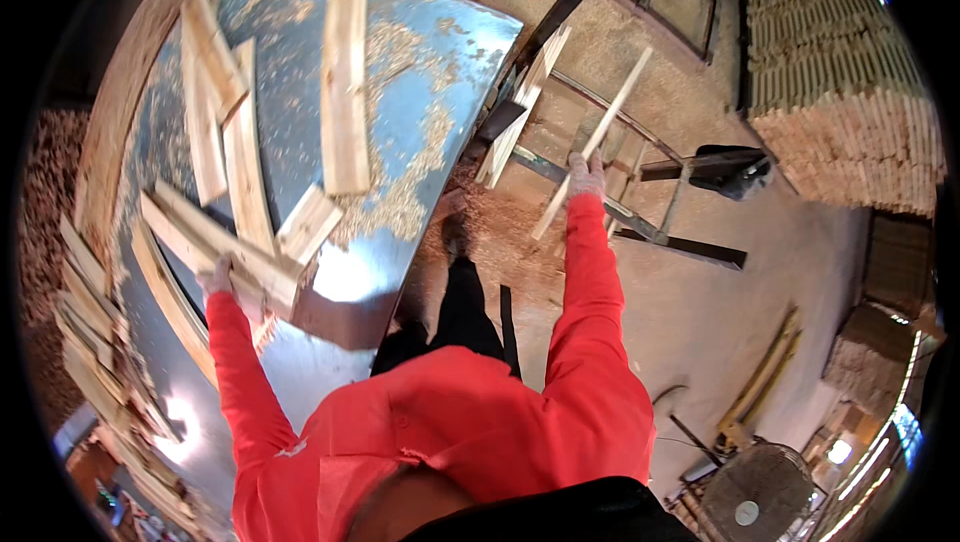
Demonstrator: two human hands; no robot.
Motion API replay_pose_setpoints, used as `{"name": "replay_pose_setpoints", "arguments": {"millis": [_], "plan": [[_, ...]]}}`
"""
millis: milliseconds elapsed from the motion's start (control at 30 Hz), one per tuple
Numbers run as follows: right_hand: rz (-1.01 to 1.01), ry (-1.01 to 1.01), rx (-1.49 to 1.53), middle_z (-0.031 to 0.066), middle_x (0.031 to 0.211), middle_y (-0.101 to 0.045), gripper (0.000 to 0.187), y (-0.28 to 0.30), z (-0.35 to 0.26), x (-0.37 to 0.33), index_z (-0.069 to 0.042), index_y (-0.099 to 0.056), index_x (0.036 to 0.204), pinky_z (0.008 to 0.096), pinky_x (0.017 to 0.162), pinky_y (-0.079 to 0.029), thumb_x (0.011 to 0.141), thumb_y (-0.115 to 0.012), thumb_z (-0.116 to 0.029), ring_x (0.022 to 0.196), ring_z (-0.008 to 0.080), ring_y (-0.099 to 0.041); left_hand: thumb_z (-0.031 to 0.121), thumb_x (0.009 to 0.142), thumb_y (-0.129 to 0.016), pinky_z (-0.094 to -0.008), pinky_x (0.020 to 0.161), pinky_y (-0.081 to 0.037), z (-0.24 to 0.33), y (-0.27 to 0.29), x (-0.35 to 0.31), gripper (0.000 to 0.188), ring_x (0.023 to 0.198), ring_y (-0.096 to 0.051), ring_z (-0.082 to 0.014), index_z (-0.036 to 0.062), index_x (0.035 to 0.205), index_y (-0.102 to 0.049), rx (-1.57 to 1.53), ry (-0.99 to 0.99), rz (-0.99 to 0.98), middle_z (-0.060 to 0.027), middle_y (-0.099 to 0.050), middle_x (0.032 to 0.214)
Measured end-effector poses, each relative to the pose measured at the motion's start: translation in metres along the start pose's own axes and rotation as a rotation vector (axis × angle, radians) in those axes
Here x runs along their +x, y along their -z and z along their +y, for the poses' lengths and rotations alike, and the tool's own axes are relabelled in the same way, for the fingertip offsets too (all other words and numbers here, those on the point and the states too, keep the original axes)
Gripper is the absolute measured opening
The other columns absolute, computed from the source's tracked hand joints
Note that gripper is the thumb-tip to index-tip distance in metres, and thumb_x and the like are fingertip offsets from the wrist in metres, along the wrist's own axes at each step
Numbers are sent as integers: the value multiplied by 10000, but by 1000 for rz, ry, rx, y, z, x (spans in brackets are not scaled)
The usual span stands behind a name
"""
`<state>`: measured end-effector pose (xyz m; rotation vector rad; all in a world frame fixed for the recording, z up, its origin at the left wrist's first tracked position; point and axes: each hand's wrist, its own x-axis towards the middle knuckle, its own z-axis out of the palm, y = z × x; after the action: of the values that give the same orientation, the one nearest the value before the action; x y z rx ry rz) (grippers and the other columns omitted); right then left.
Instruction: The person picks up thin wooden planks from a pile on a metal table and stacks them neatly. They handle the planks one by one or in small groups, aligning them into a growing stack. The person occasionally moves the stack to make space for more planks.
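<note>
My left hand (216, 278), in a pale glove, is closed on the near edge of a wooden board (225, 247) on the metal table (440, 22). That board lies aslant, beside another at its far edge. Out to the right, my gloved right hand (587, 176) grips a long, thin wooden strip (618, 107) around its middle, above a metal frame rack (640, 222). Beside the rack's left end lean more pale strips (525, 107). Farther up the table lie several loose boards, among them a wide plank (346, 82) and a short piece (309, 225).
Wood shavings (400, 52) litter the table, and sawdust covers the floor around the rack. Along the left rim lie a long rough plank (135, 92) and several offcuts (90, 332). A tall stack of strips (845, 82) stands at far right. A round-topped object (757, 492) sits at lower right.
</note>
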<state>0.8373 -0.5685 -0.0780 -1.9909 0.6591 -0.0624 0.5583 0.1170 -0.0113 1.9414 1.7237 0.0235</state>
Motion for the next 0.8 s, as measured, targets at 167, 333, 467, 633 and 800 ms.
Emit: {"name": "replay_pose_setpoints", "arguments": {"millis": [167, 333, 467, 633, 800], "plan": [[-264, 3, 270, 176, 1289, -593, 781, -128, 107, 65, -127, -308, 1520, 359, 948, -442, 895, -632, -464, 1111, 308, -579, 408, 697, -715, -401, 833, -519, -4, 12, 56, 875, 963, -636, -320, -109, 1333, -410, -148, -83, 61, -238, -631, 1132], [-547, -180, -168, 250, 1374, -521, 849, -145, 61, 41, -134, -181, 1553, 367, 1022, -400, 911, -519, -576, 1251, 377, -531, 472, 720, -716, -400, 947, -466, -31, 13, 16, 1014, 1098, -588, -320, -73, 1459, -286, -161, 101, 25, -216, -582, 1256], [-649, 12, -299, 262, 1336, -543, 810, -115, 49, 55, -64, -227, 1523, 404, 1013, -412, 924, -492, -540, 1219, 402, -543, 526, 740, -711, -387, 1001, -432, -33, 3, 14, 1075, 1180, -546, -313, -50, 1503, -220, -158, 143, 13, -205, -525, 1356], [-704, -25, -522, 290, 1280, -566, 751, -108, 47, 56, 2, -383, 1426, 440, 997, -429, 928, -465, -554, 1212, 430, -533, 547, 748, -701, -378, 1028, -408, -40, -1, 23, 1073, 1218, -531, -319, -27, 1513, -214, -208, 112, 28, -203, -517, 1379], [-782, 193, -895, 292, 1238, -582, 534, -123, 29, 60, -2, -493, 1306, 469, 982, -454, 960, -448, -405, 1189, 412, -546, 453, 811, -691, -371, 978, -441, -28, -23, 26, 817, 1038, -620, -274, -62, 1385, -420, -239, 44, 42, -174, -639, 1184]]}}
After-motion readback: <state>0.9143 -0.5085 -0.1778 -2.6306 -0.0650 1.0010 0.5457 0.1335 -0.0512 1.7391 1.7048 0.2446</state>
